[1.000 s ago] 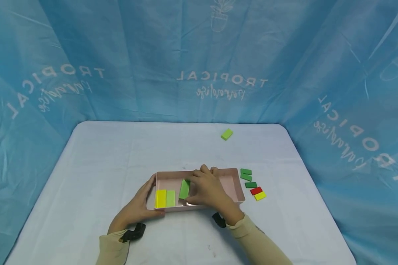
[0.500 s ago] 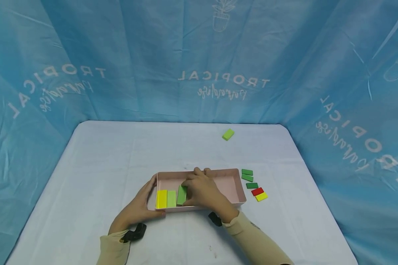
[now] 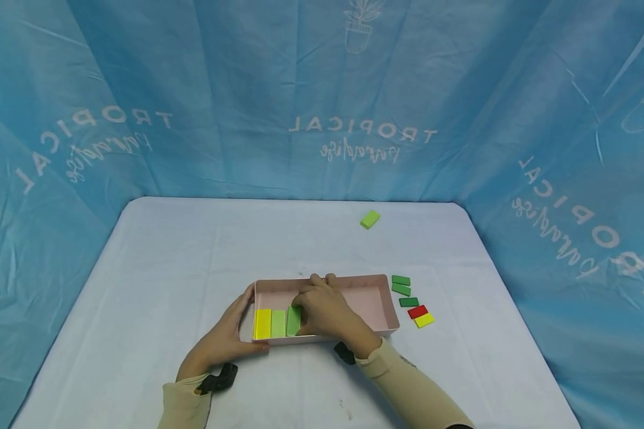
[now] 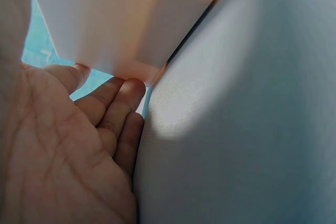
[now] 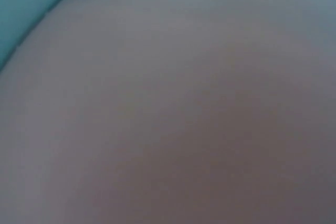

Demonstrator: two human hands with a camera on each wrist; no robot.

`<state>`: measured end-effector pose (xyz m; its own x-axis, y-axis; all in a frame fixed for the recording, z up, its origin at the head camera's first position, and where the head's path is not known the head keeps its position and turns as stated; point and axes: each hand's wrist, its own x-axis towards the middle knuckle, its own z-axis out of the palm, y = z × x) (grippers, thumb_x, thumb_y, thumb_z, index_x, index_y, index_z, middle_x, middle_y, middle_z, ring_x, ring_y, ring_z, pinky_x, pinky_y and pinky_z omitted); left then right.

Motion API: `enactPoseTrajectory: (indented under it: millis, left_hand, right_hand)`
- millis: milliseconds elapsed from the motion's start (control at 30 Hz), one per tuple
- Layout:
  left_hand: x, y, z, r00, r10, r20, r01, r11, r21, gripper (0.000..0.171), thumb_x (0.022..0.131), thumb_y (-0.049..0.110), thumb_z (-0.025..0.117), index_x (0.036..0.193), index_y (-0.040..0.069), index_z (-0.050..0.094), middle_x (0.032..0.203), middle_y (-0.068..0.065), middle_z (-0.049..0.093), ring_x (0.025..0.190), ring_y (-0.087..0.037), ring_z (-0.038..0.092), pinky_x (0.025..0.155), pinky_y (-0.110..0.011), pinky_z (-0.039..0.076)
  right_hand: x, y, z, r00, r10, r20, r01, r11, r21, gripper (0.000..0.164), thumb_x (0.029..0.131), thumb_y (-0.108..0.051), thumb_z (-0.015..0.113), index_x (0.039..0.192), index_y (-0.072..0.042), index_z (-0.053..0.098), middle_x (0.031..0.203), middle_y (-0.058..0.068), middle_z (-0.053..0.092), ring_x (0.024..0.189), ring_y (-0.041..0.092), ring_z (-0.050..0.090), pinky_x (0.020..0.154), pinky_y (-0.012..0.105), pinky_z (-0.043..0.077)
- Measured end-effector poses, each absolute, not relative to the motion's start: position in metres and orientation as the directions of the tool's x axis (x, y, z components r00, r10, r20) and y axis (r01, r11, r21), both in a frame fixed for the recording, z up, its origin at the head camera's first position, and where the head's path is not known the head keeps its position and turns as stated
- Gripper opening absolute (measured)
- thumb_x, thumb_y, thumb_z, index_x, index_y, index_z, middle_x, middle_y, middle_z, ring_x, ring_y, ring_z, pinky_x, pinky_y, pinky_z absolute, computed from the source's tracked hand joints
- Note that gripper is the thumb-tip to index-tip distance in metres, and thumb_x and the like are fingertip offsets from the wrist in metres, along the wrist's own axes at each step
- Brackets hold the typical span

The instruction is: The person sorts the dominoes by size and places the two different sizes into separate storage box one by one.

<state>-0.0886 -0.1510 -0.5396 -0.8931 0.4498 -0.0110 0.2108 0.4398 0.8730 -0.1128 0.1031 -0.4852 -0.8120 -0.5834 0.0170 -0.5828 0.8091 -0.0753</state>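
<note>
A shallow pink box (image 3: 365, 298) lies on the table in the head view. My left hand (image 3: 222, 333) grips its left end, thumb along the front wall and fingers at the back corner. In the left wrist view, the fingertips of that hand (image 4: 68, 129) meet the box wall (image 4: 121, 19). Inside the box, my right hand (image 3: 327, 313) pinches a green block (image 3: 293, 320) between thumb and fingers. A light green block (image 3: 278, 323) stands right beside it, then a yellow block (image 3: 263, 323) at the left end. The right wrist view is blurred.
Right of the box lie green blocks (image 3: 401, 280), a darker green one (image 3: 409, 302), a red block (image 3: 417, 311) and a yellow tile (image 3: 424, 320). A lime green block (image 3: 370, 219) rests near the table's far edge. Blue curtains (image 3: 322, 89) surround the white table (image 3: 193, 250).
My right hand has moved left and slightly down with the green block, which has straightened and come up against the light green one. The left hand has kept its hold on the box.
</note>
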Motion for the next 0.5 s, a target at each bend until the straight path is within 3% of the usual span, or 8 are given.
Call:
enactPoseTrajectory:
  millis: [500]
  left_hand:
    - [-0.0871,-0.1501,-0.5388,-0.899,0.436,-0.038,0.189,0.465,0.865,0.134,0.068,0.041,0.093,0.164,0.014,0.003,0.167,-0.014,0.018,0.153,-0.042,0.015,0.119,-0.066,0.018]
  right_hand:
    - [-0.1099,0.1047,-0.4829,-0.794,-0.607,0.031,-0.608,0.792,-0.064,0.055,0.064,-0.059,0.09,0.109,-0.029,0.078,0.106,-0.014,0.071,0.09,0.013,0.044,0.078,0.036,0.029]
